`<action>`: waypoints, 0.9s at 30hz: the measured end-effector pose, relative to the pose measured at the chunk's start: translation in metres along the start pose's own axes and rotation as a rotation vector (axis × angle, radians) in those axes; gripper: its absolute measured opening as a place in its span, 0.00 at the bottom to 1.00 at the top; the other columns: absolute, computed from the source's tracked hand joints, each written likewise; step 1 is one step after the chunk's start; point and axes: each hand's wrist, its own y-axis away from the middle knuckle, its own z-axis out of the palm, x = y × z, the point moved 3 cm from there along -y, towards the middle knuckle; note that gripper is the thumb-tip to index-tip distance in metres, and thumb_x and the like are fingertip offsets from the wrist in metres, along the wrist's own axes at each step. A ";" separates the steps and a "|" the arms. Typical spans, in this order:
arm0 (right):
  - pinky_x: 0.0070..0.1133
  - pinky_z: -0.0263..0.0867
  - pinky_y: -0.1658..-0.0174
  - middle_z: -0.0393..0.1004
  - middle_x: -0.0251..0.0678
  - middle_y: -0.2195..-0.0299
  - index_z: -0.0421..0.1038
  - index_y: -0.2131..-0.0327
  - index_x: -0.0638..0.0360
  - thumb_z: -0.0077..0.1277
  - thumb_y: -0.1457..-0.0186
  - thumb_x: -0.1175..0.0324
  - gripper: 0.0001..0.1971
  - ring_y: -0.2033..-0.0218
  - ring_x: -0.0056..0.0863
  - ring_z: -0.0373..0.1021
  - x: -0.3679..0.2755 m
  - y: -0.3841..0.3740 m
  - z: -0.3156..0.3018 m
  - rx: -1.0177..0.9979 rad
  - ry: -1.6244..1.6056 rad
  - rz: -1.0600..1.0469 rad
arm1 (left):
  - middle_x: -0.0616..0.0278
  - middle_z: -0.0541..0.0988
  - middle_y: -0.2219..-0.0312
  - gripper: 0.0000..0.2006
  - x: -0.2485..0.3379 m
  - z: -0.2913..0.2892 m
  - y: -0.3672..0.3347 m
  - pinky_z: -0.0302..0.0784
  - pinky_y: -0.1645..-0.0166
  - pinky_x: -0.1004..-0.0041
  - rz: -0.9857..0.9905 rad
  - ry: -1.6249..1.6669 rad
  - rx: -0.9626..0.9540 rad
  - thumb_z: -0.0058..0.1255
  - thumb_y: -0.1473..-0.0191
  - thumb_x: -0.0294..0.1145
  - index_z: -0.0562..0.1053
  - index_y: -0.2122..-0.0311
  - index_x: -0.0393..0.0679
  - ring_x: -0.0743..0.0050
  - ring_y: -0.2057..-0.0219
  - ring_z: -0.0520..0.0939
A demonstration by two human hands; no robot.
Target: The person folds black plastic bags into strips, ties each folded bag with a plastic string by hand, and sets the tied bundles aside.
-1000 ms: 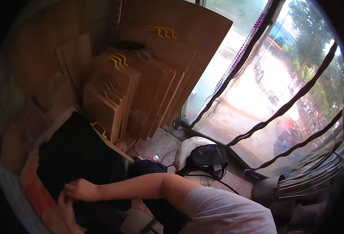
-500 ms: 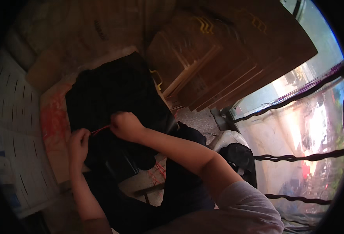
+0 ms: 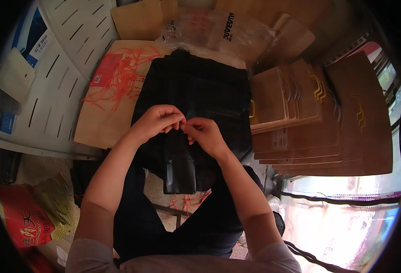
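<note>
My left hand [image 3: 160, 120] and my right hand [image 3: 206, 134] meet above a black plastic bag [image 3: 209, 91], fingertips pinched and touching. A bit of red string [image 3: 183, 120] shows between the fingers, and most of it is hidden by them. Beneath the hands the bag lies flat, one narrow shiny strip of it hanging toward my knees. Whether it is one bag or a stack, I cannot tell.
Loose red strings [image 3: 123, 75] are scattered on the wooden board [image 3: 95, 123] left of the bag. Wooden boards with yellow handles [image 3: 318, 88] lean at the right. A slotted white metal panel [image 3: 59, 68] stands left; a red and yellow sack [image 3: 32, 214] sits low left.
My hands have come together at the fingertips; before, they were apart with the red string stretched between them. The whole view has also turned.
</note>
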 end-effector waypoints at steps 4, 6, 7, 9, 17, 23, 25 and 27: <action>0.15 0.68 0.69 0.73 0.30 0.72 0.75 0.62 0.65 0.50 0.41 0.69 0.09 0.73 0.14 0.69 0.004 -0.003 -0.003 0.074 -0.238 0.093 | 0.66 0.75 0.73 0.07 -0.004 0.000 -0.002 0.70 0.68 0.79 0.257 -0.298 0.191 0.51 0.44 0.28 0.76 0.61 0.40 0.81 0.74 0.74; 0.15 0.69 0.68 0.73 0.31 0.71 0.75 0.62 0.65 0.50 0.41 0.69 0.09 0.72 0.15 0.69 0.005 -0.004 -0.007 0.073 -0.246 0.101 | 0.61 0.75 0.71 0.08 -0.006 0.006 0.000 0.73 0.65 0.75 0.320 -0.503 0.117 0.52 0.47 0.23 0.75 0.61 0.40 0.73 0.71 0.77; 0.15 0.69 0.68 0.74 0.31 0.70 0.75 0.62 0.66 0.50 0.41 0.69 0.09 0.71 0.15 0.70 0.006 -0.004 -0.009 0.080 -0.262 0.108 | 0.60 0.75 0.72 0.06 -0.005 0.006 -0.001 0.73 0.65 0.74 0.313 -0.500 0.110 0.52 0.48 0.23 0.75 0.63 0.39 0.72 0.71 0.78; 0.15 0.70 0.67 0.74 0.32 0.70 0.75 0.62 0.66 0.50 0.41 0.69 0.09 0.71 0.16 0.70 0.006 -0.005 -0.008 0.073 -0.252 0.113 | 0.59 0.75 0.72 0.05 -0.002 0.004 0.001 0.73 0.64 0.74 0.303 -0.501 0.108 0.52 0.48 0.23 0.74 0.64 0.39 0.71 0.71 0.78; 0.16 0.73 0.66 0.75 0.34 0.70 0.74 0.63 0.68 0.53 0.43 0.70 0.10 0.72 0.18 0.72 0.009 -0.008 -0.009 0.075 -0.243 0.153 | 0.59 0.73 0.69 0.04 0.009 0.021 0.010 0.73 0.63 0.69 0.625 -0.859 0.299 0.52 0.55 0.19 0.70 0.72 0.39 0.61 0.64 0.75; 0.16 0.74 0.67 0.75 0.34 0.70 0.75 0.66 0.68 0.54 0.44 0.70 0.09 0.73 0.19 0.72 0.004 -0.006 -0.010 0.002 -0.255 0.155 | 0.58 0.73 0.69 0.06 0.003 0.019 0.007 0.73 0.61 0.63 0.626 -0.889 0.150 0.51 0.58 0.20 0.68 0.72 0.40 0.58 0.65 0.74; 0.17 0.73 0.69 0.75 0.35 0.71 0.75 0.66 0.67 0.55 0.45 0.72 0.07 0.74 0.19 0.73 0.005 -0.007 -0.009 0.024 -0.119 0.047 | 0.58 0.74 0.71 0.06 0.000 0.018 0.005 0.72 0.63 0.63 0.541 -0.884 0.129 0.51 0.57 0.20 0.67 0.72 0.40 0.58 0.66 0.74; 0.17 0.72 0.70 0.75 0.36 0.72 0.75 0.65 0.66 0.55 0.47 0.73 0.06 0.74 0.21 0.73 0.000 -0.003 -0.005 0.121 0.133 -0.125 | 0.59 0.73 0.76 0.06 -0.001 0.016 0.005 0.71 0.65 0.62 0.496 -0.831 0.177 0.50 0.57 0.21 0.66 0.73 0.40 0.56 0.69 0.74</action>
